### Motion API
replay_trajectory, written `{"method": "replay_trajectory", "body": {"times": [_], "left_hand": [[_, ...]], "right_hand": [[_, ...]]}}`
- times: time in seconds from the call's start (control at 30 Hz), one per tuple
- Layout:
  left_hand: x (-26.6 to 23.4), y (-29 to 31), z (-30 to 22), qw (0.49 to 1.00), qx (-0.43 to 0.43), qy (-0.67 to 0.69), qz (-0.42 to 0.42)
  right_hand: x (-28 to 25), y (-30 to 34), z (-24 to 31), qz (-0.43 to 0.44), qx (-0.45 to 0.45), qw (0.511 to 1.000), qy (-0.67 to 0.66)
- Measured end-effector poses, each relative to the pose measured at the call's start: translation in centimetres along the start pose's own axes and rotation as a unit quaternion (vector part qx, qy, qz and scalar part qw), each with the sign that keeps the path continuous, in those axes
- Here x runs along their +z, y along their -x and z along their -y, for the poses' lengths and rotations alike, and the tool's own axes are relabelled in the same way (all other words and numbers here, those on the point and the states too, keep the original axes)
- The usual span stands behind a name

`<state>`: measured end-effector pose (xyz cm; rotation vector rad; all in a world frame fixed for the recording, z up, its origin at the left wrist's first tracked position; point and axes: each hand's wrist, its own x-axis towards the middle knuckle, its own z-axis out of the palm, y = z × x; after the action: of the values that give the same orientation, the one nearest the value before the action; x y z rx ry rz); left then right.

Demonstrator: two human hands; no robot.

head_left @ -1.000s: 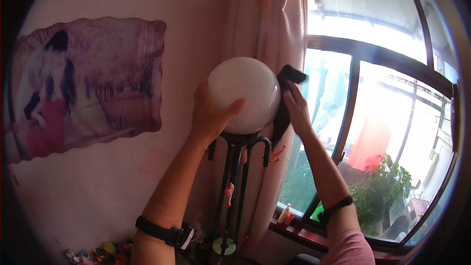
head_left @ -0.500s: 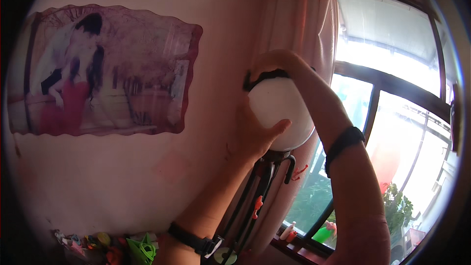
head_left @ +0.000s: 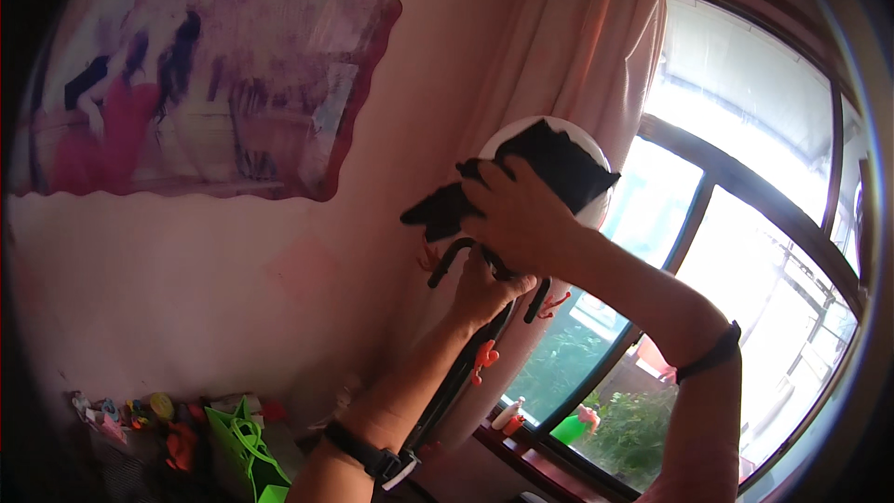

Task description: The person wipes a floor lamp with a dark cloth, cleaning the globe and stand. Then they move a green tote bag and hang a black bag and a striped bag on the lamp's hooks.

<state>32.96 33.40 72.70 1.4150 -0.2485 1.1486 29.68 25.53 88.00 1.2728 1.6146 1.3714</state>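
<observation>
The globe [head_left: 596, 211] sat at the top of the dark stand [head_left: 466, 373], and most of its near face was hidden by a black cloth [head_left: 549, 154]; white showed along its upper edge and at its right side. The right hand [head_left: 512, 214] was the nearer of the two. It lay over the globe's lower left, with bent fingers slightly apart, gripping the cloth, which stuck out on both sides of them. From that hand, the bulk of the globe lay up and to the right, behind the cloth. Whether any fingertip touched the globe itself could not be told.

The left hand [head_left: 489, 289] was just below the globe, wrapped around the top of the stand; its thumb reached to the right, while the fingers were mostly out of sight. The stand's long axis ran from the globe downward and to the left, roughly alongside the left forearm, whereas the right forearm came in from the globe's lower right.

Below the globe, a red ornament [head_left: 483, 360] hung by the stand. The curtain [head_left: 559, 37] fell behind the globe, the window [head_left: 754, 251] was to its right, and the wall picture [head_left: 233, 74] was to its upper left. A green bag [head_left: 247, 447] was far to its lower left.
</observation>
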Motion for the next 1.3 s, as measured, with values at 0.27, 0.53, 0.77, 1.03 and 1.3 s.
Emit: {"method": "replay_trajectory", "body": {"times": [0.27,0.53,0.77,1.03,1.3], "left_hand": [[1.0,-0.5,1.1,0.995,-0.088,0.032,0.039],[0.6,-0.3,1.4,0.999,-0.015,-0.006,-0.042],[0.4,0.0,0.1,0.999,0.001,0.018,-0.049],[0.6,0.4,-1.5,0.997,0.026,0.006,-0.074],[0.3,-0.5,0.5,0.999,0.029,-0.025,0.023]], "right_hand": [[1.2,-0.2,0.4,0.003,-0.04,0.999,0.023],[4.3,-12.6,-10.3,0.358,0.126,0.907,-0.182],[4.9,-4.9,-16.0,0.204,0.376,0.776,-0.464],[10.6,7.3,-13.3,-0.199,0.421,0.457,-0.758],[9.8,9.3,5.0,-0.446,0.448,0.739,-0.234]]}}
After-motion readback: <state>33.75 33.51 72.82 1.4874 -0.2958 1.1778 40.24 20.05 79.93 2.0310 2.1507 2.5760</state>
